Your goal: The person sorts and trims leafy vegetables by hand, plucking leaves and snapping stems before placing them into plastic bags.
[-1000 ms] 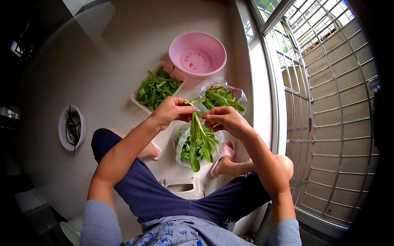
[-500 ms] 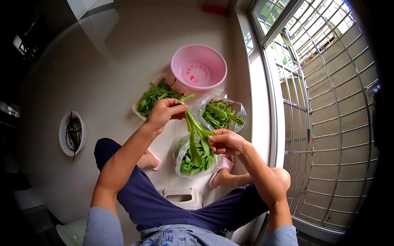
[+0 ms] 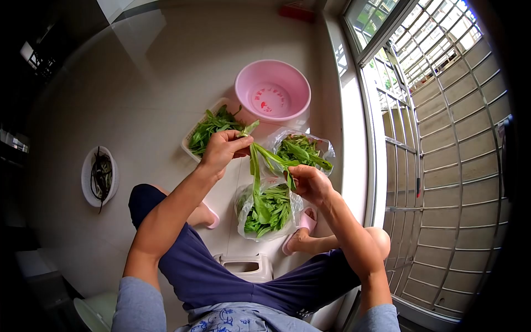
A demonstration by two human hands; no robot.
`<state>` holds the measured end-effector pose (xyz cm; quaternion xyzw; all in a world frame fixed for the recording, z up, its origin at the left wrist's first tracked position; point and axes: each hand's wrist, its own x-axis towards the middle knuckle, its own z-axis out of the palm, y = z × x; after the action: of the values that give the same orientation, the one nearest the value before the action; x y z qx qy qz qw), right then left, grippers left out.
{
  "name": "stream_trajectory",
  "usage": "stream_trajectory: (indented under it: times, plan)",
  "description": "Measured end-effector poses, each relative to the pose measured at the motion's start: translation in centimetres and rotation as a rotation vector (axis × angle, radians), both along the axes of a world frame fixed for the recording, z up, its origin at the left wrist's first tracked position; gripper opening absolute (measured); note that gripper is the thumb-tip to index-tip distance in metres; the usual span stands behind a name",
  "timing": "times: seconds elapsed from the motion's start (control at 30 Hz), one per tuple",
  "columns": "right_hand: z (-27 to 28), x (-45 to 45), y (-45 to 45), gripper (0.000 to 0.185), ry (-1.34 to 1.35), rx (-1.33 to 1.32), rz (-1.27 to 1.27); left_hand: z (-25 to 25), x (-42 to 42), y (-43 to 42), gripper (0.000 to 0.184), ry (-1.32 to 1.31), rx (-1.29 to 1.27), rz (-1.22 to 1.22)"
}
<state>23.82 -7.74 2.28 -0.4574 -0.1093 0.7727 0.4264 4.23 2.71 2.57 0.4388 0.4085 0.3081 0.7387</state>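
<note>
Between my two hands a long-leaved green vegetable stalk [image 3: 255, 171] is held up. My left hand [image 3: 224, 149] pinches its stem end, near the corner of a cream basket [image 3: 191, 151] of green leaves. One of its leaves is gripped in the fingertips of my right hand [image 3: 311, 181]. Another leaf hangs down over a clear plastic bag [image 3: 241, 220] filled with leafy greens [image 3: 271, 213]. Just beyond my right hand lies a second plastic bag [image 3: 327, 147] with more greens [image 3: 298, 149].
A pink basin [image 3: 272, 91] stands past the basket, by the window ledge. To the left is a white basket [image 3: 114, 178] with dark, long pods or vegetables [image 3: 100, 176]. A plastic stool [image 3: 264, 269] sits between my legs. Metal window bars [image 3: 437, 182] line the right side.
My right hand has moved slightly up and right, drawing one leaf out sideways from the stalk. My left hand stays almost in place. The view has shifted a little.
</note>
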Motion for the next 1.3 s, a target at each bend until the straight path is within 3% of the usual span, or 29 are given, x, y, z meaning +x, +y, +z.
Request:
stream_trajectory:
  times: [0.17, 0.43, 0.57, 0.67, 0.7, 0.77, 0.83, 0.93, 0.97, 1.03, 1.13, 1.23, 1.3]
  plan:
    - [-0.1, -0.3, 0.5, 0.012, -0.092, 0.037, -0.222, 0.0, 0.7, -0.2, 0.009, 0.015, -0.004, 0.052]
    - [-0.8, 0.1, 1.5, 0.009, -0.165, 0.061, -0.277, -0.4, 1.2, -0.1, 0.008, -0.008, 0.002, 0.114]
    - [-1.2, 2.7, 2.2, 0.009, -0.209, 0.170, -0.424, -0.9, 0.6, 0.8, 0.007, -0.060, 0.009, 0.221]
    - [-2.4, 5.1, 2.9, 0.013, -0.592, 0.363, -0.361, -0.4, 0.3, 1.2, 0.007, -0.059, -0.010, 0.240]
    - [-2.5, 5.5, 2.9, 0.013, -0.592, 0.364, -0.361, -0.5, 0.3, 1.3, 0.007, -0.049, -0.016, 0.236]
    - [-2.6, 6.2, 3.1, 0.016, -1.129, 0.479, -0.306, -0.5, 0.4, 1.5, 0.007, -0.038, -0.024, 0.236]
    - [-3.0, 6.8, 3.2, 0.017, -1.243, 0.525, -0.321, 0.0, 0.7, 1.4, 0.007, -0.022, -0.021, 0.236]
    - [-3.3, 7.7, 3.3, 0.016, -1.765, 0.560, -0.156, -0.1, 0.7, 1.5, 0.006, -0.024, -0.016, 0.221]
    - [-3.5, 7.7, 3.2, 0.016, -1.764, 0.563, -0.154, -0.1, 0.8, 1.6, 0.006, -0.024, -0.016, 0.224]
    - [-2.3, 6.6, 2.9, 0.015, -1.763, 0.613, 0.082, -0.2, 1.0, 1.6, 0.006, -0.016, 0.008, 0.233]
    - [0.4, 2.9, 2.4, 0.015, -1.011, 0.385, 0.196, 0.2, 1.4, 1.4, 0.006, -0.014, 0.055, 0.241]
    - [1.4, 0.3, 1.9, 0.017, -0.621, 0.315, 0.236, -0.3, 1.8, 1.2, 0.006, -0.023, 0.108, 0.245]
    - [1.1, -0.3, 1.9, 0.018, -0.616, 0.296, 0.282, -0.4, 2.1, 1.0, 0.007, -0.036, 0.126, 0.259]
